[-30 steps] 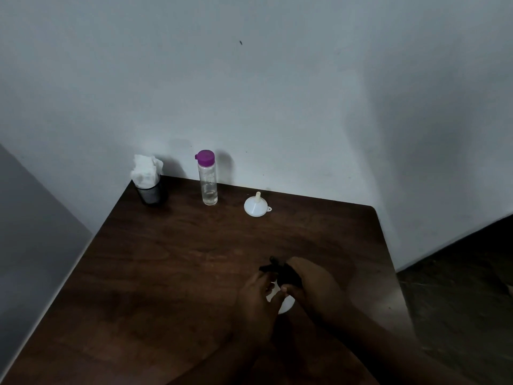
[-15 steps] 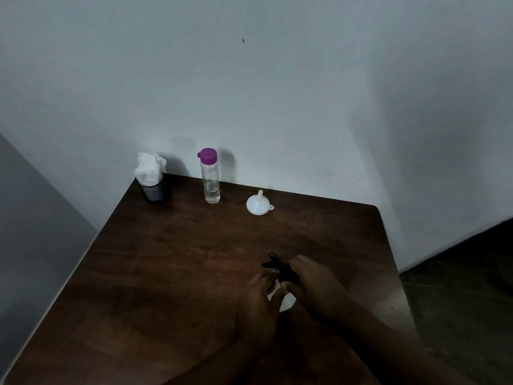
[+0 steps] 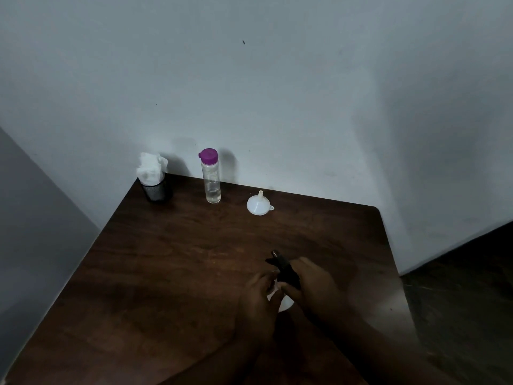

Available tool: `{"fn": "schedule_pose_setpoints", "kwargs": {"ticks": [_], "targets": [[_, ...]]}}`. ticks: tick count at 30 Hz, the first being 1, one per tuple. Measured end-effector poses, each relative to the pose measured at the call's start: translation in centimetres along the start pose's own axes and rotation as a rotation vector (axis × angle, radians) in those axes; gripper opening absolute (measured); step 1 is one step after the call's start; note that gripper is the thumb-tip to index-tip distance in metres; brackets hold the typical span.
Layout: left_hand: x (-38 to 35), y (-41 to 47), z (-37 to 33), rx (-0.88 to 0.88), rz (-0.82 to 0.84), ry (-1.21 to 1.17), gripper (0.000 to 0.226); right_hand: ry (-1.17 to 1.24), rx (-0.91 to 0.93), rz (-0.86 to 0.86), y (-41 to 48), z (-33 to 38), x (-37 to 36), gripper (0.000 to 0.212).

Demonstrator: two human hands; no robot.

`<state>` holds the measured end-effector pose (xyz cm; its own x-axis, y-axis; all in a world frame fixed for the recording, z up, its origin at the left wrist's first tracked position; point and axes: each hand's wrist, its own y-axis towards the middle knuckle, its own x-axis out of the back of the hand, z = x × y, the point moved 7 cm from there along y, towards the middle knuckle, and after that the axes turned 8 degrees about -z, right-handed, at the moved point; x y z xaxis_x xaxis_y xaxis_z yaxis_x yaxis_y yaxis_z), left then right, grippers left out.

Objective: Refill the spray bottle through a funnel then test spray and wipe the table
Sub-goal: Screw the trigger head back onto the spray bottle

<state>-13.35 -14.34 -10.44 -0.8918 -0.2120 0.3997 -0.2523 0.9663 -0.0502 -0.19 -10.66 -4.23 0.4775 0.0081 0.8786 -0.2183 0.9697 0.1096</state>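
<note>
- Spray bottle (image 3: 286, 303) upright near the front middle of the worktop (image 3: 180, 259), held between both hands. Only a patch of white body and the black spray head (image 3: 284, 269) showing.
- Left hand (image 3: 256, 304) clasped round the white body from the left, fingers curled onto it.
- Right hand (image 3: 313, 287) wrapped over the black spray head from the right, thumb tip at its lower edge, nozzle poking out toward the far left.
- Joint between head and body hidden by fingers; screwed on or loose, impossible to tell.
- Funnel (image 3: 258, 205), white, on the far side of the worktop, well apart from the hands, wide mouth down, spout pointing up, small tab on its right rim.
- Clear bottle (image 3: 211, 179) with a purple cap, left of the funnel, upright near the back edge, a little clear liquid in the bottom.
- Black mesh cup (image 3: 156, 191) at the far left corner, with white tissue (image 3: 151, 169) bunched out of its top.
- Pale wall (image 3: 277, 93) directly behind the back edge.
- Dark floor (image 3: 458, 287) off to the right.
</note>
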Motion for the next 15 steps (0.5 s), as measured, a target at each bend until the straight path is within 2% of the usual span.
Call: {"fn": "schedule_pose_setpoints", "kwargs": {"ticks": [5, 6, 7, 8, 10, 13, 15], "targets": [[0.0, 0.0, -0.4, -0.050, -0.005, 0.004, 0.022, 0.043, -0.048, -0.042, 0.0, -0.3, -0.1, 0.037], [-0.2, 0.2, -0.7, -0.027, -0.008, -0.018, 0.017, 0.049, -0.056, -0.034, 0.1, -0.4, -0.1, 0.038], [-0.4, 0.1, -0.3, 0.071, 0.018, -0.092, 0.013, 0.055, -0.056, -0.031, 0.1, -0.5, -0.1, 0.039], [-0.2, -0.8, 0.6, 0.108, -0.015, -0.115, 0.022, 0.061, -0.059, -0.024, 0.1, -0.5, -0.1, 0.040], [0.2, -1.2, 1.0, 0.012, -0.145, -0.114, 0.036, 0.080, -0.051, -0.029, 0.0, -0.4, 0.0, 0.042], [0.9, -0.5, -1.9, -0.152, -0.141, -0.010, 0.010, 0.120, -0.025, -0.055, -0.4, -0.3, 0.2, 0.039], [0.8, -1.0, -2.0, -0.192, -0.151, -0.021, 0.013, 0.132, -0.012, -0.053, -0.4, -0.2, 0.5, 0.037]]}}
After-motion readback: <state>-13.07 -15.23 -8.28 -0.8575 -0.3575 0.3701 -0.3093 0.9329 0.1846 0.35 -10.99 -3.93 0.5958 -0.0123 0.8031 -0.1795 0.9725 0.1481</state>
